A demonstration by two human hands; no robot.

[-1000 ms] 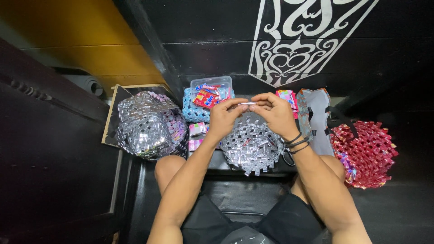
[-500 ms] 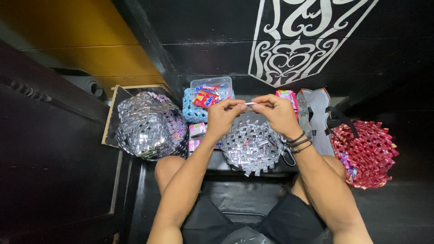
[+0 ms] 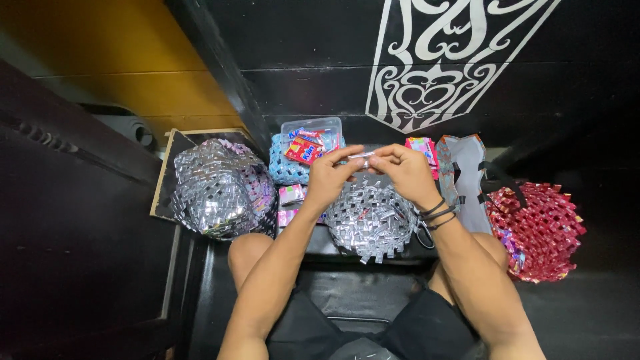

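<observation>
Both my hands meet above a round silver woven basket that rests between my knees. My left hand and my right hand pinch the two ends of a small folded silver foil strip held between their fingertips, just over the basket's far rim. Dark bracelets circle my right wrist.
A larger silver woven bag lies to the left on a board. A blue woven basket with a clear box of colourful wrappers stands behind. A red woven bag and a grey bag with straps lie to the right.
My hands have stayed over the silver basket, with only small finger movements on the foil strip.
</observation>
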